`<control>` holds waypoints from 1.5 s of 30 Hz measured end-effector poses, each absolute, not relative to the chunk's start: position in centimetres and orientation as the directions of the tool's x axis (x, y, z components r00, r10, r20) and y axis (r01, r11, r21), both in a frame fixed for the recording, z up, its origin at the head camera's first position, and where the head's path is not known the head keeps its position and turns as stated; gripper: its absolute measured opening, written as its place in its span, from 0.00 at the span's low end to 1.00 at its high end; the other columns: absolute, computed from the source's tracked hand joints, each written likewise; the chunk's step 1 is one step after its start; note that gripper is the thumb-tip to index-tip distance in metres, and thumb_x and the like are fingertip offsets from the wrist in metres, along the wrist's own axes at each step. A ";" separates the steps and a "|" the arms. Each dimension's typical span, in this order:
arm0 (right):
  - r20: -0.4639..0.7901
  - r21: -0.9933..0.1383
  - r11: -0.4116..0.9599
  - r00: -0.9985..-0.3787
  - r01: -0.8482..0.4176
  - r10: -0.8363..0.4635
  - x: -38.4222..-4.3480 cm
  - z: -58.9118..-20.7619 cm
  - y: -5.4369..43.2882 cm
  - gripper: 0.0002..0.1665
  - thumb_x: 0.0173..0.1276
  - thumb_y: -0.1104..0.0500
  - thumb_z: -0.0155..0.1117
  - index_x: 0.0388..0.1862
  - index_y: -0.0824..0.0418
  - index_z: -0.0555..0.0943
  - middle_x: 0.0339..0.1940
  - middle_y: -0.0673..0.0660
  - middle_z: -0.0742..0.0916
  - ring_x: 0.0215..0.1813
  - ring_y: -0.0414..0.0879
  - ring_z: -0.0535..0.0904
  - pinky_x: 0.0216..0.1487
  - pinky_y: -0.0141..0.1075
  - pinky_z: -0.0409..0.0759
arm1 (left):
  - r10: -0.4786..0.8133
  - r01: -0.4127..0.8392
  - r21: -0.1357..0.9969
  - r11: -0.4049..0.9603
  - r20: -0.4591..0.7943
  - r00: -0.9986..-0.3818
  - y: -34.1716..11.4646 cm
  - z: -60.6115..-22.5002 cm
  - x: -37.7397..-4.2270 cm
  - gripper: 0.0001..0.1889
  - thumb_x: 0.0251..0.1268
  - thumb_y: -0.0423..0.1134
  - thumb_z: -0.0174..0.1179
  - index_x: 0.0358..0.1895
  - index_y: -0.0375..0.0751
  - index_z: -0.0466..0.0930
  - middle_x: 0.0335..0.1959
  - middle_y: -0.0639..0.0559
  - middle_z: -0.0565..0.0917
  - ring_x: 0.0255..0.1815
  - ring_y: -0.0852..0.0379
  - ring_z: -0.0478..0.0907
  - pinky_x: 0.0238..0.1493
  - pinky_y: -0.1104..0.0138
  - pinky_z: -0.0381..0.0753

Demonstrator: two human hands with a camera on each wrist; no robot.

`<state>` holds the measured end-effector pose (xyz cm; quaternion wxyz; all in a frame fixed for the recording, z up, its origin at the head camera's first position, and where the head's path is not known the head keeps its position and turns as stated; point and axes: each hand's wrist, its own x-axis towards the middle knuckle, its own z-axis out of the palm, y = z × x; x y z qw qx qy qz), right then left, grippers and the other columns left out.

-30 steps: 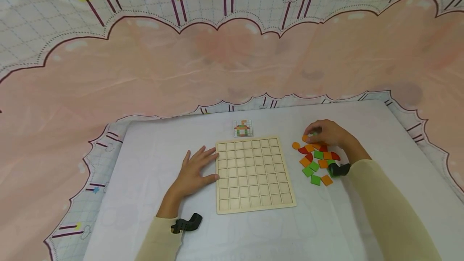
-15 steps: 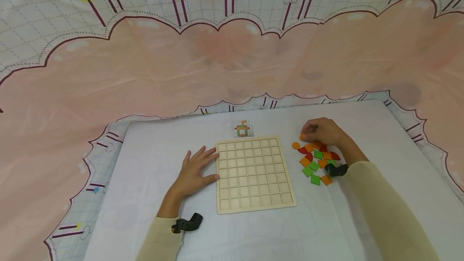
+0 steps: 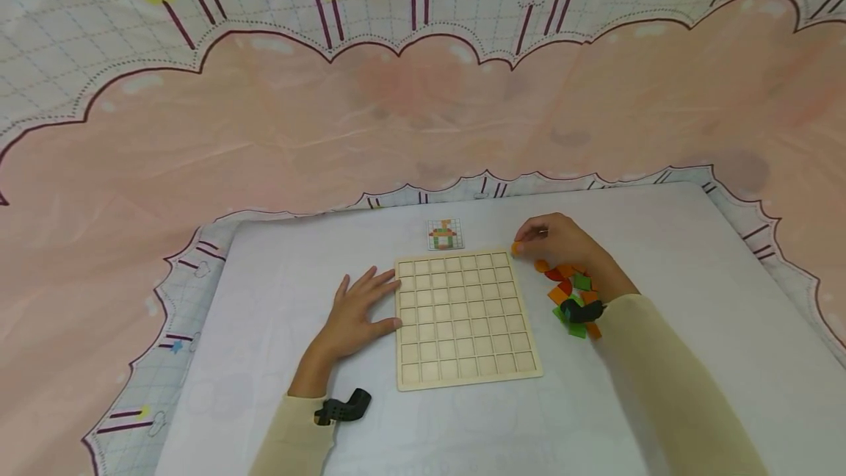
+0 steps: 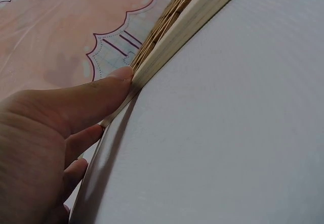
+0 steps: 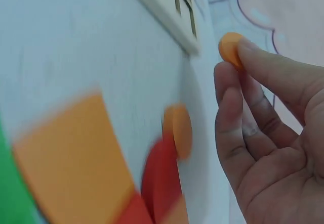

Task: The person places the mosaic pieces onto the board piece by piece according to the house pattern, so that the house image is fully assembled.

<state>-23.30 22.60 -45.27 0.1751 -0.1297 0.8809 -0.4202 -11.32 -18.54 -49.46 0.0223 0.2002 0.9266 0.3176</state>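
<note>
Between thumb and fingertips my right hand pinches a round orange disc, held just off the upper right corner of the wooden grid board. My left hand lies with spread fingers along the board's left side; in the left wrist view its thumb touches the board's edge. All the board's square cells in view are bare. Under my right wrist lies a pile of green, orange and red pieces, among them a green square, partly hidden by the wrist. A second orange disc lies at the pile's far left.
A small card printed with a coloured block picture lies just beyond the board. The white tabletop surrounds everything, with a patterned cloth behind it. Black wrist cameras sit on both sleeves.
My right hand has picked up the orange disc from the pile's far side and carried it left to the board's corner. The left hand has stayed in place.
</note>
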 end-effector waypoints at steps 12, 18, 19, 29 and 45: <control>-0.194 -0.829 0.554 -0.887 -0.080 -0.419 -23.2 -45.7 17.6 0.11 0.69 0.54 0.72 0.46 0.58 0.87 0.40 0.55 0.89 0.42 0.48 0.84 0.48 0.37 0.82 | 0.384 0.355 0.597 0.720 0.084 -0.919 -18.4 -49.6 -11.3 0.37 0.59 0.52 0.73 0.72 0.48 0.74 0.79 0.49 0.68 0.84 0.40 0.52 0.80 0.35 0.33; -0.268 -0.858 0.512 -0.882 0.034 -0.389 -23.2 -45.9 15.4 0.10 0.68 0.53 0.73 0.44 0.57 0.88 0.38 0.54 0.88 0.36 0.49 0.81 0.38 0.36 0.84 | 0.383 0.351 0.604 0.715 0.082 -0.920 -18.4 -49.6 -11.4 0.36 0.59 0.52 0.72 0.72 0.48 0.75 0.79 0.50 0.68 0.84 0.40 0.52 0.80 0.36 0.33; -0.277 -0.858 0.512 -0.883 0.050 -0.379 -23.2 -46.0 15.2 0.10 0.68 0.53 0.73 0.44 0.56 0.88 0.39 0.54 0.88 0.37 0.48 0.80 0.38 0.36 0.83 | 0.382 0.349 0.603 0.718 0.077 -0.921 -18.5 -49.6 -11.4 0.36 0.59 0.52 0.72 0.72 0.49 0.74 0.79 0.50 0.68 0.84 0.41 0.52 0.80 0.36 0.33; -0.315 -0.822 0.566 -0.884 0.072 -0.345 -23.1 -45.8 13.7 0.10 0.68 0.53 0.72 0.43 0.57 0.89 0.40 0.53 0.88 0.38 0.47 0.77 0.39 0.34 0.79 | 0.383 0.345 0.608 0.715 0.071 -0.921 -18.5 -49.5 -11.3 0.36 0.60 0.52 0.72 0.72 0.49 0.74 0.79 0.51 0.67 0.84 0.42 0.51 0.81 0.37 0.32; -0.260 -0.804 0.595 -0.887 -0.020 -0.381 -22.9 -46.4 13.3 0.07 0.66 0.56 0.74 0.38 0.58 0.89 0.36 0.53 0.88 0.38 0.46 0.75 0.38 0.35 0.74 | 0.381 0.343 0.606 0.718 0.070 -0.922 -18.5 -49.5 -11.3 0.36 0.59 0.52 0.73 0.72 0.50 0.74 0.79 0.51 0.67 0.84 0.42 0.51 0.81 0.37 0.32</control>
